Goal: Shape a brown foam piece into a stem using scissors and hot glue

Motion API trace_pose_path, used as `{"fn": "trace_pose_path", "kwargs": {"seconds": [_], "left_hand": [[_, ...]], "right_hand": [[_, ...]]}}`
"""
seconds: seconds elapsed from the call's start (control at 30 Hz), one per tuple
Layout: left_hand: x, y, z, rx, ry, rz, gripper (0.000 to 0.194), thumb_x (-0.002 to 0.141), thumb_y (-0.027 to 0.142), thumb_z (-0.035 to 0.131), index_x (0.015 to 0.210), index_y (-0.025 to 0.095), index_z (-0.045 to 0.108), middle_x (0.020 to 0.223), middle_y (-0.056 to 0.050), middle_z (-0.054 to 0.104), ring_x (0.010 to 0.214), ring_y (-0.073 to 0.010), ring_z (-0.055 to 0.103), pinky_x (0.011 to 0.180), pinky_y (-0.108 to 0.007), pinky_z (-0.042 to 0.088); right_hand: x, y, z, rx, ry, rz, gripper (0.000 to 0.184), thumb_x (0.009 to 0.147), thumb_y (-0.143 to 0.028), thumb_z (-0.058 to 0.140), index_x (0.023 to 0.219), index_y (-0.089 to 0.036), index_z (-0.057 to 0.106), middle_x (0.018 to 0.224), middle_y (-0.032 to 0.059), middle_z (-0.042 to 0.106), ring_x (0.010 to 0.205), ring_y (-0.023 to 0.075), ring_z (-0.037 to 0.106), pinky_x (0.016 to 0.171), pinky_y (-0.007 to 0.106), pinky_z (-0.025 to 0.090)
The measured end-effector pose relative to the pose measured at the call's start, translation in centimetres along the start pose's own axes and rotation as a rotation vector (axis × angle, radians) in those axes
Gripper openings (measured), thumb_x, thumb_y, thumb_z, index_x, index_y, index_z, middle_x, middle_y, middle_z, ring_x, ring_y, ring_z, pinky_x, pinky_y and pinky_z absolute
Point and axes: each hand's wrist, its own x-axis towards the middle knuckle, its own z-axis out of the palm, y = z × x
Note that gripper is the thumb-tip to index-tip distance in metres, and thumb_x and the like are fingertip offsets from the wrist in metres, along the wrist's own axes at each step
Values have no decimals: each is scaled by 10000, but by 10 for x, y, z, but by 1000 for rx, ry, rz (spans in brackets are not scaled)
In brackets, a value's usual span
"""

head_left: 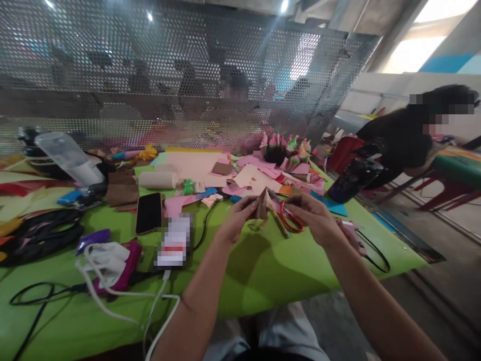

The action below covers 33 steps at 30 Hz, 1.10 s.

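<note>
My left hand (242, 216) is closed, its fingertips pinching a small folded brown piece (262, 205), which looks like paper or felt, above the green table. To its right, my right hand (310, 213) has its fingers drawn together. Whatever lies between those fingertips is too blurred to make out. Red-handled scissors (292, 221) show directly beside and below the right fingertips; I cannot tell whether the hand touches them. A pencil (278, 220) lies between the two hands. Pink and peach paper scraps (251, 176) are spread just beyond them.
Left of the hands are a black phone (149, 213), a lit phone (175, 240) on a cable, and a magenta power strip (133, 255). A paper roll (158, 179), a clear bottle (71, 158) and a dark tumbler (355, 175) stand farther off. A person (406, 130) sits at right.
</note>
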Motion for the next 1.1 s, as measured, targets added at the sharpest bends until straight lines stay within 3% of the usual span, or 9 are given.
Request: {"fn": "trace_pose_path", "kwargs": {"seconds": [0.1, 0.23, 0.47, 0.73, 1.1], "left_hand": [[0, -2, 0, -2, -7, 7, 399, 662, 452, 824, 945, 196, 711, 906, -32, 724, 814, -164, 685, 792, -278, 525], [1, -3, 1, -6, 1, 17, 378, 665, 437, 826, 914, 188, 689, 872, -11, 697, 765, -130, 649, 752, -249, 514], [-1, -1, 4, 0, 13, 2, 376, 652, 427, 838, 882, 186, 665, 837, -5, 686, 753, -114, 624, 739, -230, 493], [1, -3, 4, 47, 17, 8, 372, 641, 428, 838, 868, 185, 672, 830, -10, 681, 744, -121, 610, 716, -239, 474], [-1, -1, 5, -3, 33, -30, 401, 623, 443, 849, 866, 178, 673, 817, -12, 682, 702, -115, 605, 686, -230, 479]], "right_hand": [[13, 2, 26, 124, -43, 14, 366, 621, -461, 846, 853, -226, 688, 802, 5, 667, 748, 161, 595, 702, 292, 480], [17, 9, 38, 239, -70, 30, 339, 631, -436, 844, 854, -228, 696, 825, 10, 694, 791, 169, 618, 753, 298, 492], [15, 12, 44, 340, -63, 86, 329, 595, -409, 869, 816, -223, 711, 772, -1, 694, 722, 154, 613, 707, 277, 494], [14, 15, 44, 321, -63, 11, 276, 652, -383, 841, 804, -208, 691, 762, -5, 680, 710, 147, 603, 704, 280, 481], [15, 22, 42, 312, -8, 71, 286, 635, -375, 856, 834, -207, 741, 717, -8, 697, 625, 130, 572, 621, 264, 448]]}}
